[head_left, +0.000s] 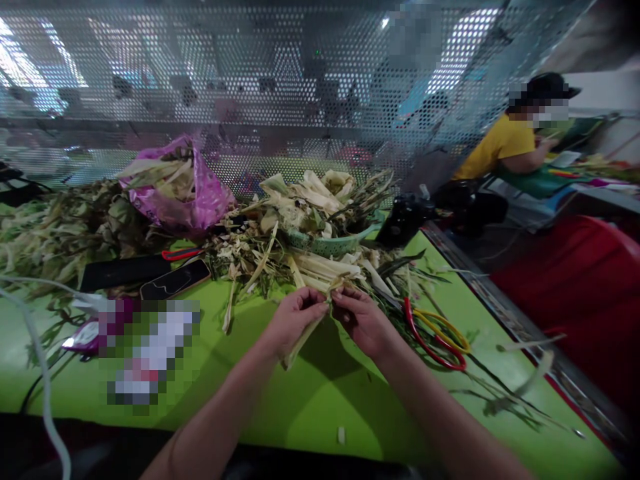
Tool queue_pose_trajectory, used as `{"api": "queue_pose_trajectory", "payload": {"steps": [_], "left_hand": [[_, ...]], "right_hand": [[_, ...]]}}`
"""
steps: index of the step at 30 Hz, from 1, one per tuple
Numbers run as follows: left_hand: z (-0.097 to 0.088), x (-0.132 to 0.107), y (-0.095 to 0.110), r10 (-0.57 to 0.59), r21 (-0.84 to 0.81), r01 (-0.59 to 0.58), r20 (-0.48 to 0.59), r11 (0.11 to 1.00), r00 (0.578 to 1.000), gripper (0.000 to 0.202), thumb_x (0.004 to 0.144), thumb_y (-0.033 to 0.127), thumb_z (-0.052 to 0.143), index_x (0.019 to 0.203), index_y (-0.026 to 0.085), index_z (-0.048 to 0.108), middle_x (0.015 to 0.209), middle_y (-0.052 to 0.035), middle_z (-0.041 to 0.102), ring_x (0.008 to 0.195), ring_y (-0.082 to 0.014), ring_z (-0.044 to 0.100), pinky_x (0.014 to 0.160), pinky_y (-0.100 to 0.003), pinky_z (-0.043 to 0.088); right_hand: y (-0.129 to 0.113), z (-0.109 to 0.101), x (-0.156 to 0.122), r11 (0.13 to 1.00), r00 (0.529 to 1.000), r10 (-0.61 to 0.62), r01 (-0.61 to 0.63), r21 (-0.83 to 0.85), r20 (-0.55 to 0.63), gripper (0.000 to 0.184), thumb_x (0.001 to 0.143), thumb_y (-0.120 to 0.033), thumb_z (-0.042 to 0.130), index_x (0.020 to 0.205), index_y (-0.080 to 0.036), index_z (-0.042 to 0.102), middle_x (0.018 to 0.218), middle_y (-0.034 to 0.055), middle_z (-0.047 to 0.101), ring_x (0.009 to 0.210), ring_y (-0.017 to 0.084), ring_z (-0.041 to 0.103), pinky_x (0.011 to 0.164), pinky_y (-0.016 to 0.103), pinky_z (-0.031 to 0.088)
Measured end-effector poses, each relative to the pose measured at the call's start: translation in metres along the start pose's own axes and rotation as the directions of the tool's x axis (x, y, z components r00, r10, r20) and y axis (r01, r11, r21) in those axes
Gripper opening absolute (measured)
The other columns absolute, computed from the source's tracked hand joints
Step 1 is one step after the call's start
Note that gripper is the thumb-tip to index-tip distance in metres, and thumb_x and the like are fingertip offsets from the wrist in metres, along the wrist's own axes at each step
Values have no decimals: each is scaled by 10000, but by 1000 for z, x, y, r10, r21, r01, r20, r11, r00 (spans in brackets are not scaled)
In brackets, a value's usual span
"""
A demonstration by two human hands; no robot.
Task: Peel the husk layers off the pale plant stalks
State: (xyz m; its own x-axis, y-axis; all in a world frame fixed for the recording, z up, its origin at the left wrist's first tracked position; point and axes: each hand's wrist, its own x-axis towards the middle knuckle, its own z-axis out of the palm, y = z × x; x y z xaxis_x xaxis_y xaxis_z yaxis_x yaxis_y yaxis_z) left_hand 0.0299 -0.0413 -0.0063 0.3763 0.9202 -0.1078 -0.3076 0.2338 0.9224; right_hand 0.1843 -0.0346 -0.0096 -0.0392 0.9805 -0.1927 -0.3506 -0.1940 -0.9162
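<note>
Over the front of the green table (280, 413), my left hand (295, 319) and my right hand (364, 321) meet, both closed in a pinch on a pale dried corn husk (305, 341). One end of the husk hangs down below my left fingers; its upper end rises between the fingertips. Just beyond my hands, more pale husks (325, 267) lie in a loose pile. Scissors with red and yellow handles (440, 337) rest to the right of my right hand, their blades partly under husk scraps.
A green basket (325, 245) heaped with husks stands behind my hands, a black container (405, 217) beside it. Left are a pink plastic bag (200, 197), a phone (175, 279) and a white cable (37, 353). A perforated metal screen (240, 100) stands behind. A person in yellow (505, 143) sits far right.
</note>
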Motion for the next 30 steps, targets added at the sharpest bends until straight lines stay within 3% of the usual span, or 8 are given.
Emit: {"api": "queue_pose_trajectory", "payload": {"steps": [6,10,13,17,19,24,30], "left_hand": [[0,1,1,-3,27,5,-61,1000,998,267,730,386,679,834,151,608,746,6,562,637,-78,481,621,-209,384],[-1,3,-1,18,-40,-24,-132,999,991,230,738,364,667,798,170,558,688,33,523,584,-68,476,589,-202,395],[-3,4,-2,35,-38,-42,-163,998,986,219,732,346,669,792,176,544,679,41,515,571,-64,480,570,-192,404],[-3,5,-4,57,-16,-62,-216,998,975,230,712,345,683,786,174,549,670,46,503,558,-60,482,547,-182,415],[-4,5,-5,45,-27,-52,-210,998,977,230,723,358,670,803,176,556,667,43,508,554,-66,495,545,-188,426],[-4,5,-7,3,-41,-11,-193,999,981,281,726,398,671,859,165,587,704,14,556,561,-80,516,528,-198,430],[-7,6,-6,33,-11,-36,-208,999,978,268,726,402,676,849,173,607,748,4,586,607,-82,529,571,-195,436]], "right_hand": [[-8,3,-8,965,989,-133,146,-219,72,219,706,-331,733,848,-184,653,782,-3,582,575,81,409,475,212,289],[-6,6,-10,921,988,-107,140,-364,110,314,693,-369,732,916,-185,612,788,2,590,658,124,498,555,235,372],[-2,6,-9,852,981,-152,194,-487,125,296,674,-360,732,868,-175,608,731,0,581,673,150,518,625,276,407],[-5,5,-11,752,962,-250,267,-603,113,152,720,-313,662,740,-173,606,681,-7,546,630,142,490,601,275,391],[-8,6,-13,761,964,-243,259,-595,109,130,740,-301,635,741,-180,588,669,-21,523,573,123,472,557,263,384],[-9,9,-16,886,979,-122,182,-427,165,141,798,-308,579,761,-191,510,668,-37,510,527,104,503,528,253,431],[-8,11,-14,910,975,-166,209,-359,147,146,745,-274,650,772,-192,532,664,-32,515,592,118,520,576,272,481]]}}
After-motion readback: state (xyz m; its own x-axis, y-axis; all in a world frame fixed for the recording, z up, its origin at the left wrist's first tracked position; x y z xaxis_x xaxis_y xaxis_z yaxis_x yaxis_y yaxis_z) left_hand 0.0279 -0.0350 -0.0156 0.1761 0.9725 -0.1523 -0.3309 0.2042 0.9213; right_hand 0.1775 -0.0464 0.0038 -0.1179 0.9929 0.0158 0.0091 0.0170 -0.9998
